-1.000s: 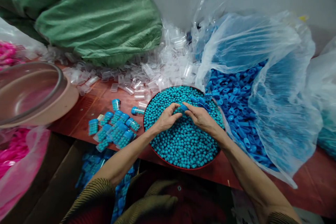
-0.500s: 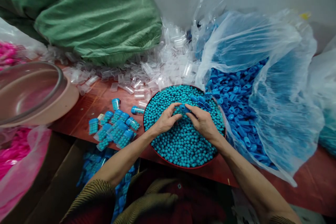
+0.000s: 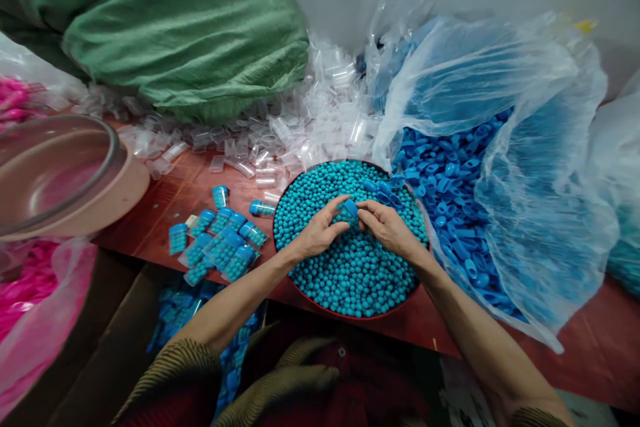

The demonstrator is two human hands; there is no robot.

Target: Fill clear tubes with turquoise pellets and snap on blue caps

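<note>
Over a round red-rimmed tray (image 3: 330,315) full of turquoise beads (image 3: 350,280), my left hand (image 3: 320,230) pinches a small clear bottle with a blue cap (image 3: 350,208). My right hand (image 3: 387,227) is on the right side of that cap, its fingers closed against it. Several loose blue caps (image 3: 385,193) lie on the beads behind my right hand. Filled bottles with blue caps (image 3: 225,247) form a group on the red table (image 3: 160,213), left of the tray.
Clear empty bottles (image 3: 300,133) are heaped behind the tray, beside a green sack (image 3: 190,33). An open plastic bag (image 3: 540,200) of blue caps stands right. At the left are a pink basin (image 3: 120,193) and pink pieces (image 3: 30,280); more filled bottles (image 3: 235,360) lie below the table edge.
The blue cap between my hands has turned, and its top now faces up. The fingers of my right hand have drawn back slightly to the right and curled.
</note>
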